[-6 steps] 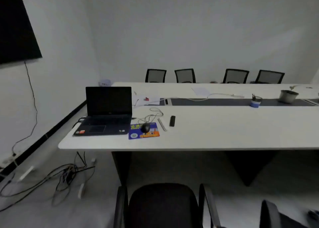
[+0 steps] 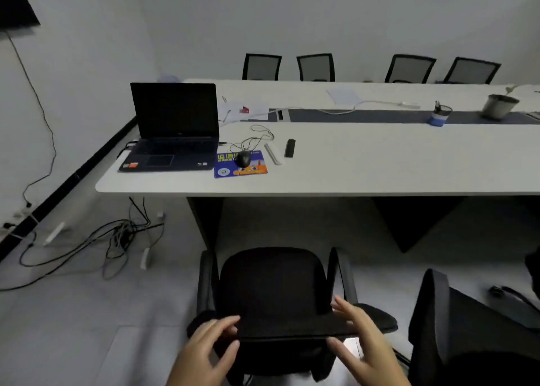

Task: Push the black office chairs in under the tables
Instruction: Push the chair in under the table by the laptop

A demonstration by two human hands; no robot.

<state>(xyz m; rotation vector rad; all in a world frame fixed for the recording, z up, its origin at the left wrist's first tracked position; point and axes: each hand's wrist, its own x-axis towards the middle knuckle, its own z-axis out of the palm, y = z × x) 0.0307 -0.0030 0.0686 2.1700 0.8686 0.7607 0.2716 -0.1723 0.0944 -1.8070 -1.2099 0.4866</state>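
Observation:
A black office chair (image 2: 271,286) with armrests stands just in front of me, its seat facing the long white table (image 2: 380,178) and a short way out from the table's edge. My left hand (image 2: 204,353) is at the left end of the backrest's top edge, fingers above it and thumb below. At the right end, my right hand (image 2: 365,344) is placed the same way. Both hands have their fingers spread and are not clamped on the edge. A second black chair (image 2: 438,327) stands at the lower right, partly cut off.
Several mesh-backed chairs (image 2: 261,67) are tucked in along the table's far side. On the table lie an open laptop (image 2: 175,128), a mouse (image 2: 243,159) on a blue pad, a remote and cups. Loose cables (image 2: 117,239) sprawl on the floor at left. A dark table leg (image 2: 204,222) stands ahead-left of the chair.
Both hands have come into view and reached the backrest's top edge. The view has tipped down, showing more of the chair.

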